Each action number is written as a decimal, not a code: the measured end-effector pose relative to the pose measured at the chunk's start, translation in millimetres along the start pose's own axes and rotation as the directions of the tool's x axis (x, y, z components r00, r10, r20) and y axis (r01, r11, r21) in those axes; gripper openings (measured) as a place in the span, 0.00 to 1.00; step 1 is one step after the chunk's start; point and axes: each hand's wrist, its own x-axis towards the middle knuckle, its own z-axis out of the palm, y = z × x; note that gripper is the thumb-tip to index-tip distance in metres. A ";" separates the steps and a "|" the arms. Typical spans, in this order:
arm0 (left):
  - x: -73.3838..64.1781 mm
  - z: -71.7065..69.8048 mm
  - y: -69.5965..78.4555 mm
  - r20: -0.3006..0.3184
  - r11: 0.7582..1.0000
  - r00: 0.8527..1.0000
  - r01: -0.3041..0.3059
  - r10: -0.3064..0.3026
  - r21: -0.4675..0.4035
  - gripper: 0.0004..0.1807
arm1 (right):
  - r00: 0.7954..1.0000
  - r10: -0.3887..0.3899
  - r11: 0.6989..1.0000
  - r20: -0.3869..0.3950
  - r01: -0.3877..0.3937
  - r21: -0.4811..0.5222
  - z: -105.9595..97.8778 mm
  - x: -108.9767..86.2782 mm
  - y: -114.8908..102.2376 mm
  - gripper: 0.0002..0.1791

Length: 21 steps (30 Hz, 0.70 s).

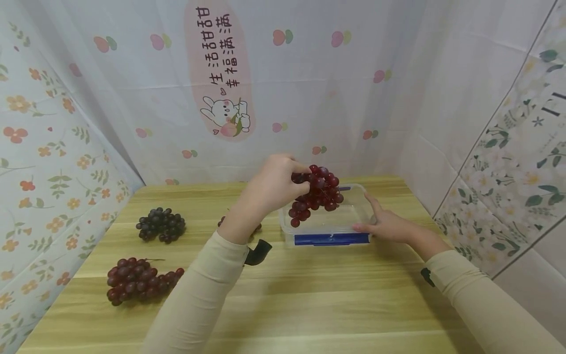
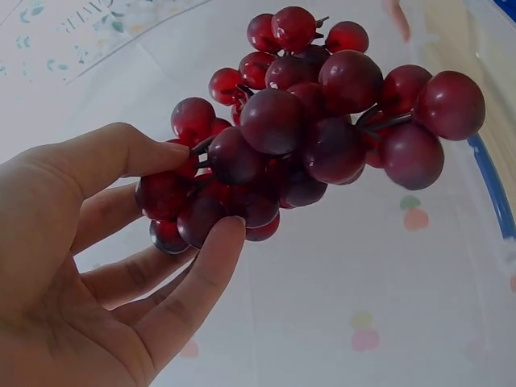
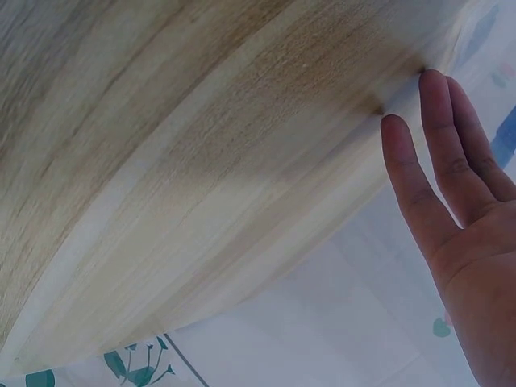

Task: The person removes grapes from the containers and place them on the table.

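Note:
In the head view my left hand (image 1: 276, 184) holds up a bunch of red grapes (image 1: 325, 189) above the left part of a clear plastic container (image 1: 287, 239) with a blue front clip. Seen from the left wrist, the thumb and fingers of that hand (image 2: 105, 250) grip one end of the red bunch (image 2: 274, 121), and its other end hangs free. My right hand (image 1: 389, 226) rests at the container's right end, thumb toward the front corner and fingers along the side. In the right wrist view the fingers (image 3: 451, 153) look straight.
Dark grapes (image 1: 161, 224) lie at the left on the wooden table (image 1: 336, 305). Nearer the front is another red bunch (image 1: 137, 280). My left wrist partly hides more grapes (image 1: 257, 229). Printed curtains (image 1: 309, 108) surround the table's back and sides.

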 end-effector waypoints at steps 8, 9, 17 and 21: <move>-15.9 -9.7 -13.7 -0.034 0.999 0.999 0.038 -0.039 -0.009 0.19 | 1.000 0.002 1.000 -0.005 -0.002 -0.001 0.8 -0.8 0.8 0.70; -17.6 -10.8 -14.2 -0.037 0.999 0.998 0.042 -0.042 -0.006 0.19 | 1.000 0.003 1.000 -0.006 -0.003 -0.001 0.8 -1.0 1.2 0.70; -29.1 -17.4 -13.4 -0.057 0.998 0.996 0.066 -0.066 -0.007 0.19 | 1.000 0.004 1.000 -0.004 -0.004 -0.001 0.3 -0.2 3.2 0.70; -34.3 -19.9 -11.4 -0.063 0.998 0.996 0.069 -0.069 -0.008 0.19 | 1.000 0.001 1.000 -0.002 -0.001 0.002 0.1 1.1 2.8 0.70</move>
